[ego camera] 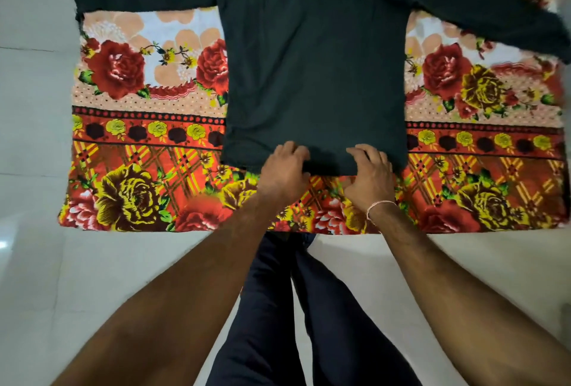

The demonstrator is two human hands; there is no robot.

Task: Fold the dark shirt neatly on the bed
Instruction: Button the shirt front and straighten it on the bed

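At lower centre, the left hand point(285, 167) and right hand point(369, 173) gripped the hem of the dark shirt point(315, 76) with curled fingers. It lay flat on the bed point(148, 169), sleeves spread toward the upper corners; no fold was made yet.

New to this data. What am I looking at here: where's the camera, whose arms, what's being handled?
There is no robot: one person works with bare hands. The single picture comes from a wide-angle camera worn on the head, looking forward and down, so the arms enter from the bottom edge. A dark shirt lies flat on a floral bedspread, both long sleeves spread out sideways. The left hand and right hand sit at the shirt's near hem, fingers curled onto the fabric, apparently gripping it. The right wrist wears a thin bracelet. Below are the person's dark trousers and a pale floor.
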